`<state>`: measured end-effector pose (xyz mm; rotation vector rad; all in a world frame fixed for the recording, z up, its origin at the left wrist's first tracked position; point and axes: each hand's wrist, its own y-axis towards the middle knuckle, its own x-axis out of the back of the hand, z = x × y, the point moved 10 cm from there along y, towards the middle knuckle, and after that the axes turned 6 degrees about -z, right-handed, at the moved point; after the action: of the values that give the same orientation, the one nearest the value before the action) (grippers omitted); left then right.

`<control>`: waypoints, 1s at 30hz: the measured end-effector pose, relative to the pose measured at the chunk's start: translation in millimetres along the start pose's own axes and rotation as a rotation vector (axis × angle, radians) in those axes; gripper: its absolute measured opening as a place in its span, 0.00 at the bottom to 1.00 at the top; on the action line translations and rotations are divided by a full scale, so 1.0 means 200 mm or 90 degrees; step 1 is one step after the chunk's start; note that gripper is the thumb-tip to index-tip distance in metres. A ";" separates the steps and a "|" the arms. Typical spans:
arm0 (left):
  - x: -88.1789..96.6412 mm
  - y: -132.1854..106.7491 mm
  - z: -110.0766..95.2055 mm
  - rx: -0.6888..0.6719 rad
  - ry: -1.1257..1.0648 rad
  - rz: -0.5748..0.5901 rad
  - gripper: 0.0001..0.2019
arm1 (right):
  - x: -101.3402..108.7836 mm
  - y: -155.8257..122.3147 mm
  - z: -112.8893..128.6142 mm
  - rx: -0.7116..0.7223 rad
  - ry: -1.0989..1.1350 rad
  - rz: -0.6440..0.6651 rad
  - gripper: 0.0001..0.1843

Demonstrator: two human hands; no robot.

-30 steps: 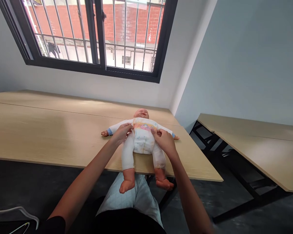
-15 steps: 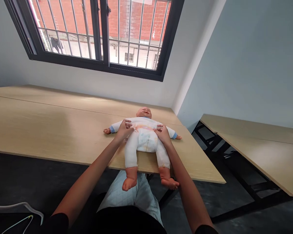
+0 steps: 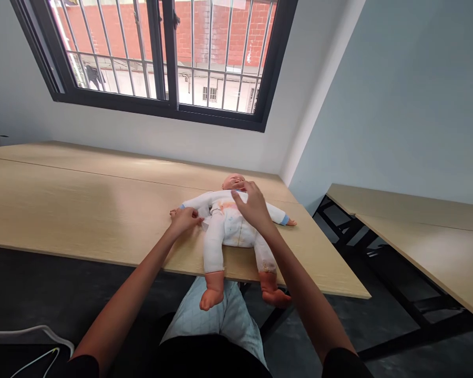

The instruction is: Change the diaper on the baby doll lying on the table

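Lying face-up at the near edge of the long pale wooden table (image 3: 82,210), legs overhanging: plastic baby doll in white romper (image 3: 230,228); your left hand (image 3: 184,220) pinches its side cloth; your right hand (image 3: 252,206) rests open-palmed on its chest; a hard tug could, in my judgement, slide it off.

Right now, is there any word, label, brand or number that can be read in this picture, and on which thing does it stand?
No readable text shows anywhere.
The doll's white suit has only faint coloured marks on the chest, too blurred to tell letters.
The left hand at its side and the right hand on its chest carry no writing.
The wooden table and the window carry no label or sign.
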<state>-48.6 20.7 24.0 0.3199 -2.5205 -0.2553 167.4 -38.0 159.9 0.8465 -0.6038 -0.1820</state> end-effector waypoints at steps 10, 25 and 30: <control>-0.01 0.01 0.04 -0.001 -0.256 0.060 0.19 | -0.62 -0.02 -0.04 -0.044 0.029 0.342 0.07; 0.02 -0.09 0.00 0.082 -0.552 0.158 0.20 | -0.63 -0.07 -0.25 -0.110 -0.193 0.270 0.16; 0.02 -0.08 -0.01 0.079 -0.573 0.161 0.18 | -0.58 -0.05 -0.30 -0.144 -0.255 0.243 0.15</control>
<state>-48.4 3.6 23.2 -0.1119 -3.4304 -0.1576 107.0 39.4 72.2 0.4636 -1.0869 -0.0683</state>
